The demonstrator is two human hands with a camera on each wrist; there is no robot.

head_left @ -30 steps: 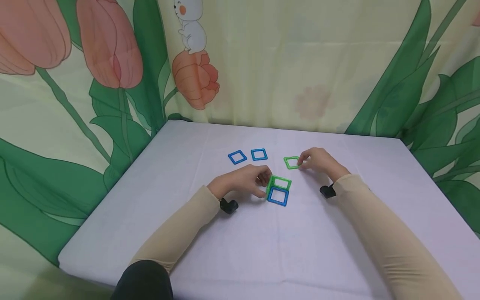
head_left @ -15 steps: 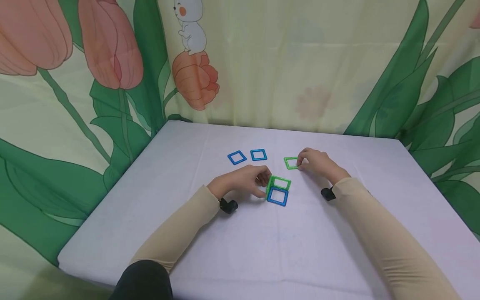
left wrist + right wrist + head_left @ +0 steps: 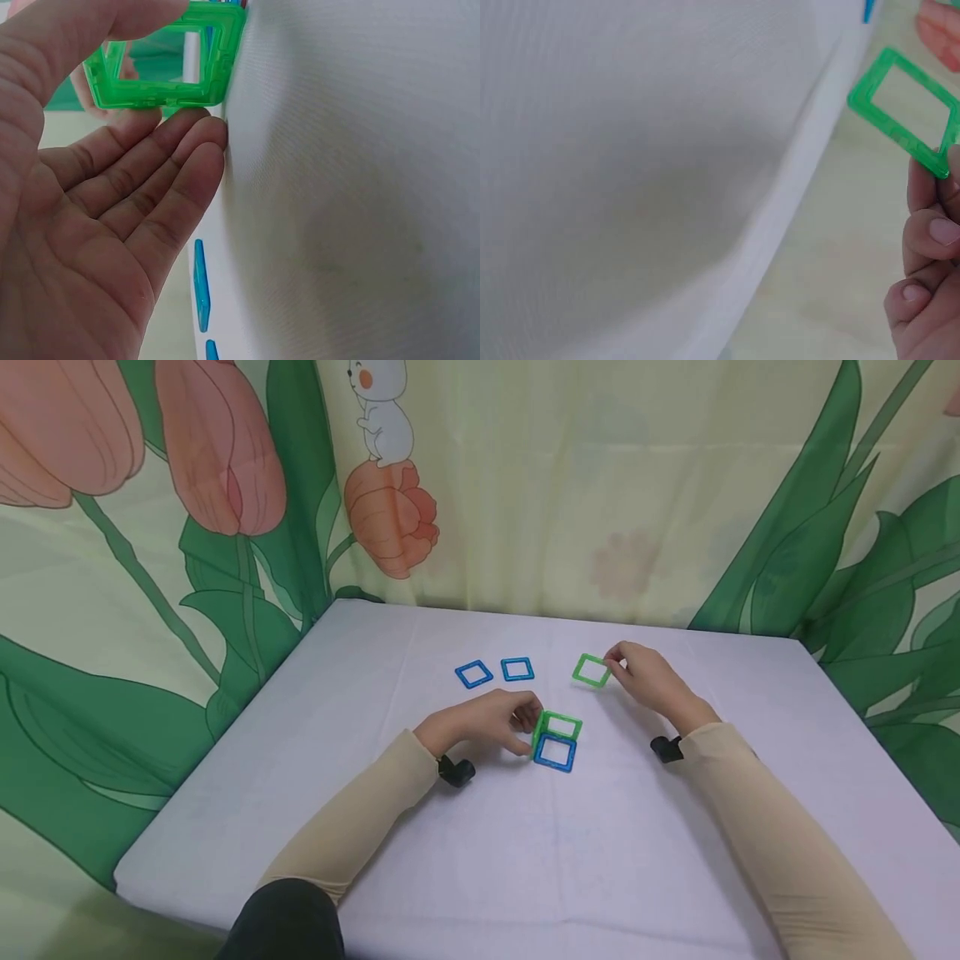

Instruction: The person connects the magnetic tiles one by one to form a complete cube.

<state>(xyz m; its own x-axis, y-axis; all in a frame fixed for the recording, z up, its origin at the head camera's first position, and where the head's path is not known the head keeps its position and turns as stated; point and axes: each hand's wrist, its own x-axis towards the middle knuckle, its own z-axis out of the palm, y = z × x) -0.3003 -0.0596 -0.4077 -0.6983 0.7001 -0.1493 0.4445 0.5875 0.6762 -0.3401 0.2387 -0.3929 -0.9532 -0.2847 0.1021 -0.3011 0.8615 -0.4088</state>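
Note:
My left hand [image 3: 527, 727] holds an upright green square tile [image 3: 537, 732] by its edge, thumb on one side and fingers on the other. In the left wrist view the same upright green tile [image 3: 169, 64] stands between the thumb and the fingers [image 3: 187, 142]. This tile stands against a flat green tile [image 3: 562, 725] and a flat blue tile [image 3: 556, 752] on the table. My right hand [image 3: 617, 666] pinches a loose green square tile [image 3: 591, 670] and holds it tilted above the cloth. The right wrist view shows that green tile [image 3: 904, 124] at the fingertips [image 3: 934, 232].
Two blue square tiles [image 3: 474, 674] [image 3: 517, 669] lie flat beyond my left hand. The table is covered with a white cloth [image 3: 525, 860]. A flower-patterned curtain [image 3: 600, 485] hangs close behind and to both sides.
My right hand has lifted the loose green tile off the cloth and raised it a little farther away, tilted. The left hand and its tiles have stayed put.

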